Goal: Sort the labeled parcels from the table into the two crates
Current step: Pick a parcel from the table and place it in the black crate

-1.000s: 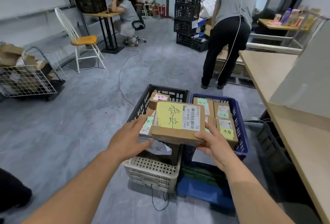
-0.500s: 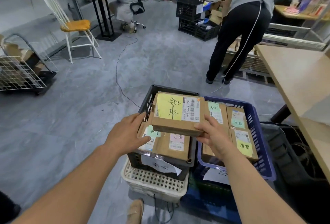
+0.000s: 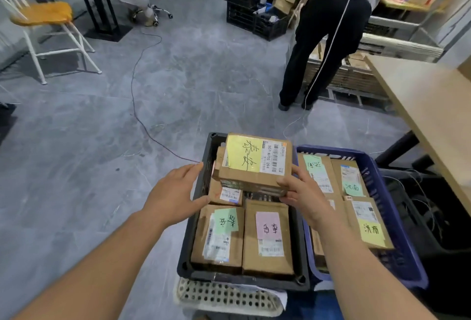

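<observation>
A brown parcel with a yellow handwritten label hangs over the far part of the black crate. My right hand grips its near right corner, thumb on the front edge. My left hand is beside the crate's left wall with fingers nearly straight, apart from the parcel and holding nothing. Inside the black crate lie a green-labelled parcel and a pink-labelled one, with another partly hidden under the held parcel. The blue crate to the right holds several parcels, one with a yellow label.
A white perforated basket sits under the black crate. A wooden table runs along the right. A person in black trousers stands beyond the crates. A cable crosses the grey floor; a white chair stands far left.
The view has tilted down and drawn closer to the crates. The yellow-labelled parcel now sits lower over the black crate. My left hand has come off its left side.
</observation>
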`<state>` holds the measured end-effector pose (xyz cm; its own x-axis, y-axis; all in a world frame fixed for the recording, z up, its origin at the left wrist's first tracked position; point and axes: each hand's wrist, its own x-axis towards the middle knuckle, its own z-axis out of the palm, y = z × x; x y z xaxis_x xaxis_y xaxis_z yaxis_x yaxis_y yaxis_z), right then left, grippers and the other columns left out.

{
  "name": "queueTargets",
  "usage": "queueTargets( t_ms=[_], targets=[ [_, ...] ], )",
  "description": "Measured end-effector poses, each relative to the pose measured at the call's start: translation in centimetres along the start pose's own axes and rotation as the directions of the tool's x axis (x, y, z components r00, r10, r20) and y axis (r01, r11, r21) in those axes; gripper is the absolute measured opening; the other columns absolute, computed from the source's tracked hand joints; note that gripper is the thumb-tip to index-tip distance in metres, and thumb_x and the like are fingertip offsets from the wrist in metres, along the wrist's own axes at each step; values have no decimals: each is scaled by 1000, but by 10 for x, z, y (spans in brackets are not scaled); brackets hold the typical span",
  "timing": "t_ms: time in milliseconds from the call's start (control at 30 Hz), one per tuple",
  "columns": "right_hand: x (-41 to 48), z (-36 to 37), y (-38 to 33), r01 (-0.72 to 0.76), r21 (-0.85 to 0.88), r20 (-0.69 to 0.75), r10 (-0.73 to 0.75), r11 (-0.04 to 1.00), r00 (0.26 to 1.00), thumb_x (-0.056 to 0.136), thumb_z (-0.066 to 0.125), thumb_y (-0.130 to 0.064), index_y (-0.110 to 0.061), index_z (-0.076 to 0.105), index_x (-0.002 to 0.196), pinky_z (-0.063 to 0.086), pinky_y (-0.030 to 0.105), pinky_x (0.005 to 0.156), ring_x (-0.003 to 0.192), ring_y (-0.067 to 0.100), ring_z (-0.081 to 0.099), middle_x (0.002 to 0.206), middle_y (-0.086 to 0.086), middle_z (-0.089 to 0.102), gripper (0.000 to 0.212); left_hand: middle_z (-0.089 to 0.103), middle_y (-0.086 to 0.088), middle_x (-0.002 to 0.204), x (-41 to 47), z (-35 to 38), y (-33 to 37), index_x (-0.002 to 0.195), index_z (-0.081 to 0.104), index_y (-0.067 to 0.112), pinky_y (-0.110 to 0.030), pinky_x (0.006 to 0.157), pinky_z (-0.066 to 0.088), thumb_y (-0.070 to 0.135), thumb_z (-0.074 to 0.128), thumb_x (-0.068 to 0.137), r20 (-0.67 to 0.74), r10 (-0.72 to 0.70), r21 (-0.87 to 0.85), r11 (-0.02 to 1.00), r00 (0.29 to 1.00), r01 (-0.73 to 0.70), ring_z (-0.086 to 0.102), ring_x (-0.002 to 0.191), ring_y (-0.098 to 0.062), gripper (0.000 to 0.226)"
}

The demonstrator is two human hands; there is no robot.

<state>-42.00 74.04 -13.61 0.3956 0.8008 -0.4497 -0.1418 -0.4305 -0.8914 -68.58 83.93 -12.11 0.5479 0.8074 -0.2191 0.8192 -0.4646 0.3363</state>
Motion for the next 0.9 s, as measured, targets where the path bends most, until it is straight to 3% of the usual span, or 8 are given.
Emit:
queueTargets(
  t_ms=[300, 433, 600, 667, 733, 800, 867, 900],
  targets=[
    [107, 26, 70, -159, -86, 46, 163, 984, 986, 82, 71, -20, -30, 46, 138, 52, 29, 77, 109, 21, 63, 128, -1, 61, 62, 14, 6, 159, 75, 64, -22, 153, 2, 30, -31, 113, 24, 57, 45, 92, 143, 7, 45, 999, 990, -14, 19, 143, -15, 79],
    [141, 36, 98, -204, -117, 47, 210, 972, 977, 57, 76, -42, -33, 45, 140, 55, 41, 92, 109, 20, 63, 130, -2, 60, 89, 17, 5, 159, 100, 93, -35, 153, 4, 29, -31, 113, 24, 54, 48, 92, 176, 6, 43, 999, 984, -14, 21, 143, -16, 79],
    [171, 45, 122, -221, -168, 71, 235, 961, 969, 78, 74, -26, -28, 42, 143, 53, 39, 93, 104, 16, 63, 124, -2, 62, 72, 19, 4, 158, 126, 119, -45, 153, 6, 28, -30, 112, 24, 52, 49, 92, 157, -22, 20, 1000, 987, 19, 21, 142, -16, 79],
    [180, 49, 122, -233, -169, 83, 249, 958, 965, 83, 70, -20, -25, 42, 142, 55, 30, 84, 100, 14, 62, 121, -2, 62, 65, 18, 5, 158, 134, 126, -46, 153, 5, 28, -29, 112, 25, 52, 49, 92, 157, -29, 15, 1000, 987, 27, 20, 142, -16, 78],
    [187, 53, 116, -245, -161, 118, 265, 956, 957, 89, 65, -13, -20, 41, 139, 52, 16, 59, 85, 9, 63, 106, -5, 61, 57, 18, 5, 158, 140, 132, -47, 153, 6, 28, -30, 111, 26, 52, 49, 92, 149, -34, 15, 999, 988, 32, 20, 142, -16, 78],
    [191, 54, 110, -261, -198, 139, 291, 945, 947, 92, 62, -11, -17, 40, 136, 45, 11, 43, 75, 6, 59, 95, -8, 56, 50, 20, 5, 158, 145, 137, -47, 152, 8, 28, -31, 110, 28, 51, 51, 92, 134, -41, 8, 999, 990, 41, 21, 142, -17, 77],
    [194, 56, 110, -254, -260, 135, 296, 931, 946, 93, 60, -14, -17, 39, 133, 45, 10, 46, 76, 6, 57, 96, -8, 55, 44, 21, 4, 158, 147, 140, -46, 152, 10, 28, -32, 110, 29, 51, 52, 92, 127, -50, -4, 999, 991, 51, 22, 141, -17, 77],
    [197, 57, 115, -250, -324, 122, 303, 912, 945, 93, 60, -18, -18, 40, 132, 48, 12, 56, 81, 8, 58, 102, -7, 57, 43, 21, 4, 157, 148, 141, -46, 152, 10, 28, -32, 110, 29, 51, 52, 92, 126, -52, -9, 999, 991, 53, 22, 141, -17, 77]
  ],
)
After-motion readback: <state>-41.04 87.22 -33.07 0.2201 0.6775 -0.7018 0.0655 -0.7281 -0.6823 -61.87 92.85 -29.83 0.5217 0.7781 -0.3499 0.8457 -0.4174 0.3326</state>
